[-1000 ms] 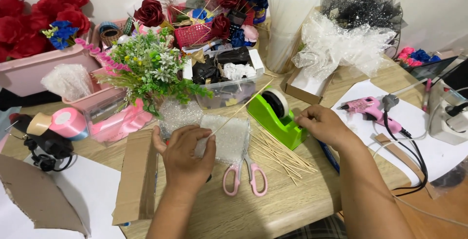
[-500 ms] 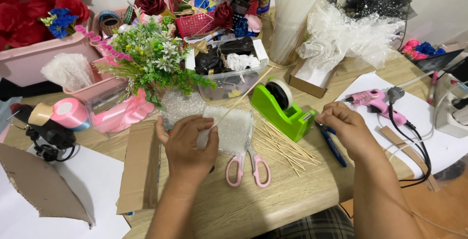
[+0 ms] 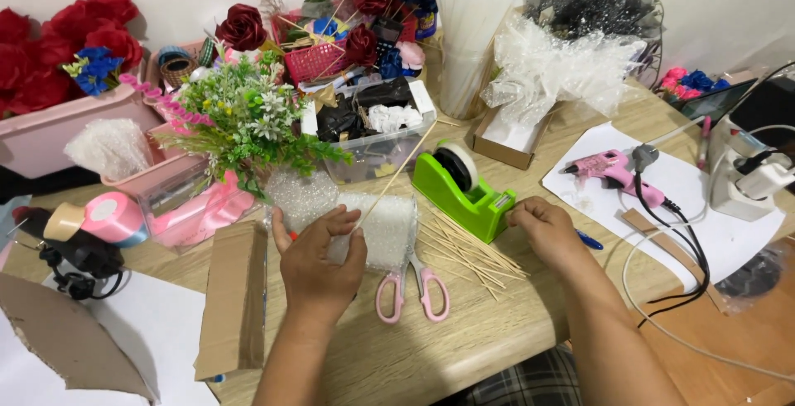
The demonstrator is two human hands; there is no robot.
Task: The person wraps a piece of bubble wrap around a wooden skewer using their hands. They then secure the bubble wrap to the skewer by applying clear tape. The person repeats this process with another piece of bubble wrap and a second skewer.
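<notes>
A thin wooden stick (image 3: 396, 176) is pinched against a glittery white mesh sheet (image 3: 377, 228) by the left hand (image 3: 319, 261), fingers closed on both, near the middle of the table (image 3: 497, 331). The right hand (image 3: 542, 228) rests at the cutter end of the green tape dispenser (image 3: 462, 186); whether tape is gripped cannot be told. The stiff, slender stick could slip or roll off the crinkled, springy mesh if the pinch is loosened. The dispenser's serrated edge lies close to the fingertips. Loose sticks (image 3: 468, 248) and pink-handled scissors (image 3: 411, 282) lie just beside and could be knocked.
</notes>
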